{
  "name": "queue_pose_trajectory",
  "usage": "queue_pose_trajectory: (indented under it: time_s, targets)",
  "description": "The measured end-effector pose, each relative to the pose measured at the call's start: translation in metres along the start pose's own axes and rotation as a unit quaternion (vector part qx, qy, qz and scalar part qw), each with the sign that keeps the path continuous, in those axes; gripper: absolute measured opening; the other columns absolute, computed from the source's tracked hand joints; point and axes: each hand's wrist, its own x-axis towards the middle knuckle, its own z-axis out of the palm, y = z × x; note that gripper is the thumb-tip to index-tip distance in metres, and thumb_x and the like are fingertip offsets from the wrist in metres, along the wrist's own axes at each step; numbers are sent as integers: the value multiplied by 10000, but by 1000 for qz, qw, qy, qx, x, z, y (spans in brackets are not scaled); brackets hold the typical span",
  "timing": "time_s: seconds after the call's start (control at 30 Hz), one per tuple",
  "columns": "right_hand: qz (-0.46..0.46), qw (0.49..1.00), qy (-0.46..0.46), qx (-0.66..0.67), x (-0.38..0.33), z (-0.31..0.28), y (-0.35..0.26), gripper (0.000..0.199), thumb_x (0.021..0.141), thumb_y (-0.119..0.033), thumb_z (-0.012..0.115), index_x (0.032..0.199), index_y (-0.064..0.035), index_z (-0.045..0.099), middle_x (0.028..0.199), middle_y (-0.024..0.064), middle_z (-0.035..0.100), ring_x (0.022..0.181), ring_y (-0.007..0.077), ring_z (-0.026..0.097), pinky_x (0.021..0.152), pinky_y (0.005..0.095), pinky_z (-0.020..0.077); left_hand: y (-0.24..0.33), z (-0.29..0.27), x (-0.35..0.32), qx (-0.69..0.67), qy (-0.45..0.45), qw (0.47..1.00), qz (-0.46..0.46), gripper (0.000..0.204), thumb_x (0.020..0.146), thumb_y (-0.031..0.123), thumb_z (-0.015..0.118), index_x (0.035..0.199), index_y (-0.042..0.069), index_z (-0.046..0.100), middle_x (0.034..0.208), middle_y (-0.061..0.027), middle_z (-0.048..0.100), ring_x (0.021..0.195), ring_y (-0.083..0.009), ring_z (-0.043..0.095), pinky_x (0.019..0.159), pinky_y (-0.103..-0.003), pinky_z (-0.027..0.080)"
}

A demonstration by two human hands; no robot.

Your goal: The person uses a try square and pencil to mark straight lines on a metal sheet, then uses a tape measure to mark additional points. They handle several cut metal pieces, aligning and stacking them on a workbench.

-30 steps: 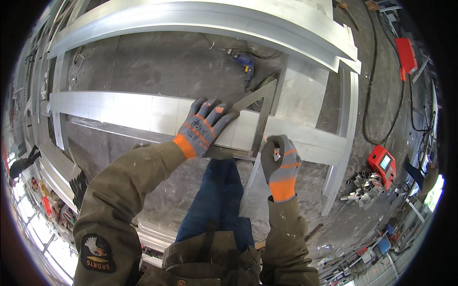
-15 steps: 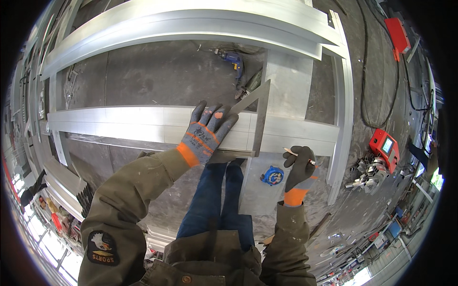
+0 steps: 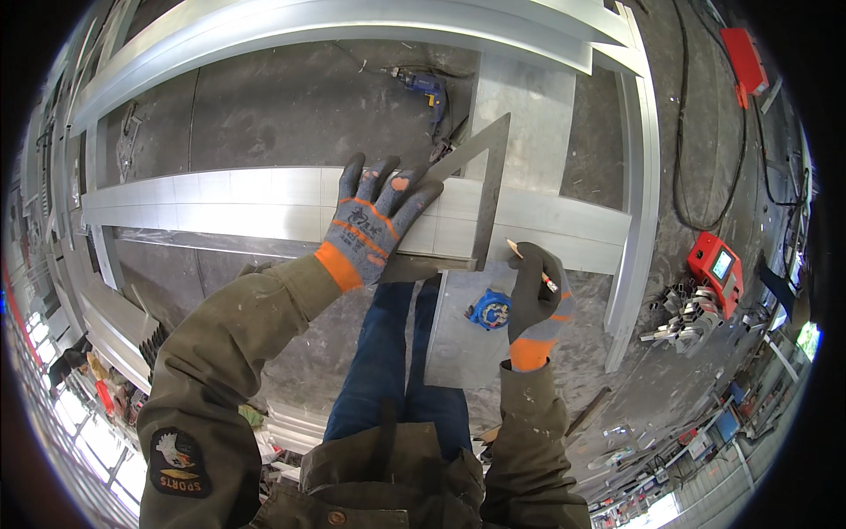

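Pencil (image 3: 512,247) was pinched in the right grip (image 3: 539,286), with its sharp point directed away from the body. The left grip (image 3: 374,220) held the metal square (image 3: 490,212), its fingers spread over the aluminium bar (image 3: 264,198) and the forefinger reaching the slanted side. So the square lay just right of the left grip, and its straight side crossed the bar between both grips. For good work, it seemed wise that the left grip pressed evenly, because even a small turn of the square could spoil the angle. Its base needed to sit flush along the near edge of the bar. The pencil point, just right of the straight side, should rather lean close against it, with light pressure; whether it touched the bar, one could not tell. Blue tape measure (image 3: 490,309) lay just left of the right grip.
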Motion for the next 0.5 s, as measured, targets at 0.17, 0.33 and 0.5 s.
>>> queue_pose_trajectory:
  time_s: [0.17, 0.33, 0.5]
  targets:
    - [-28, 999, -3, 18, 1, 4, 6, 173, 987, -25, 610, 1136, 18, 688, 1039, 133, 720, 884, 206, 721, 789, 317, 554, 3, 0, 0, -24, 3, 1000, -4, 1085, 726, 841, 647, 1551, 169, 433, 1462, -189, 431, 1391, -434, 374, 1185, -727, 131]
    - [-58, 998, -15, -18, 0, 2, 10, 181, 983, -24, 604, 1144, 15, 677, 1041, 150, 712, 918, 244, 715, 805, 343, 560, 3, 4, 3, -34, 46, 998, 14, 1089, 723, 837, 659, 1528, 133, 453, 1457, -188, 436, 1359, -411, 413, 1217, -655, 168]
    - [-79, 996, -9, -28, 0, 4, 15, 188, 963, -31, 627, 1141, 7, 674, 1058, 161, 708, 945, 278, 708, 816, 363, 567, 2, 4, 2, -21, 32, 999, 6, 1079, 726, 828, 659, 1527, 135, 452, 1457, -189, 441, 1345, -401, 428, 1218, -613, 202]
